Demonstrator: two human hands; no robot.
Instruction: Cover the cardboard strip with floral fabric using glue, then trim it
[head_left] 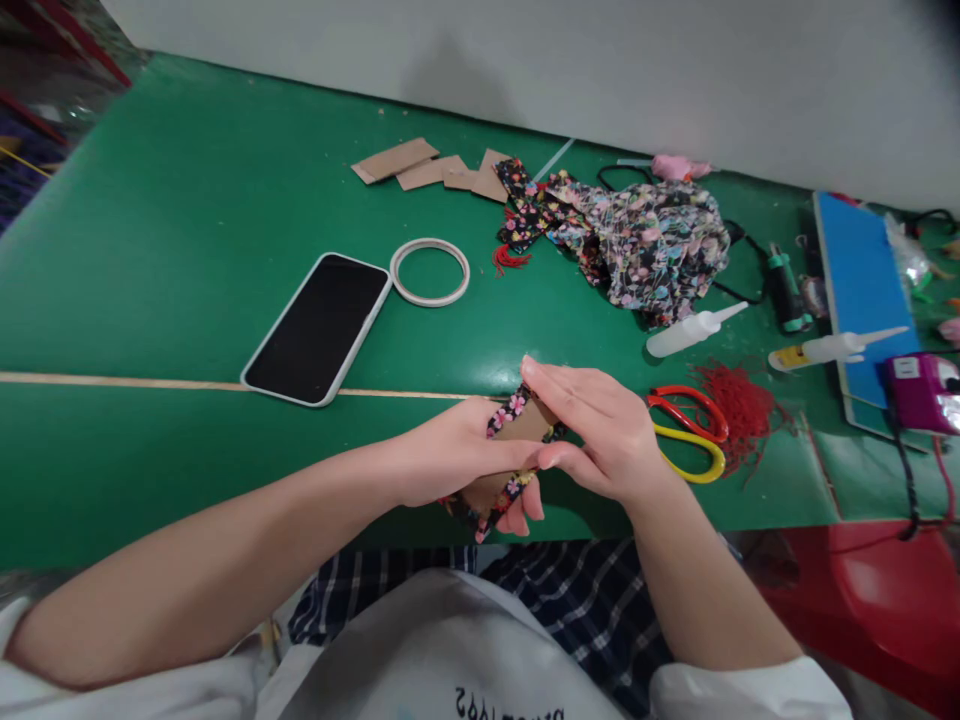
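Observation:
Close to the table's front edge, my left hand [450, 455] grips a piece of brown cardboard [519, 428] whose edges are wrapped in black floral fabric [516, 487]. Its thumb lies across the cardboard face, and fingertips show below the piece. My right hand [600, 425] is on the far right end of the same piece, fingers along the edge and thumb meeting the left thumb. What lies under the right palm is hidden. Just right of that hand are scissors [718, 462] with red and yellow handles, next to a heap of red threads [742, 415].
A phone [319, 330] and a tape roll [430, 300] lie on the left. Cardboard pieces [397, 160], bunched floral fabric [664, 245] and a red tassel [511, 260] lie behind. Two squeeze bottles [681, 335], a blue board [862, 270] and a purple box [926, 392] stand right.

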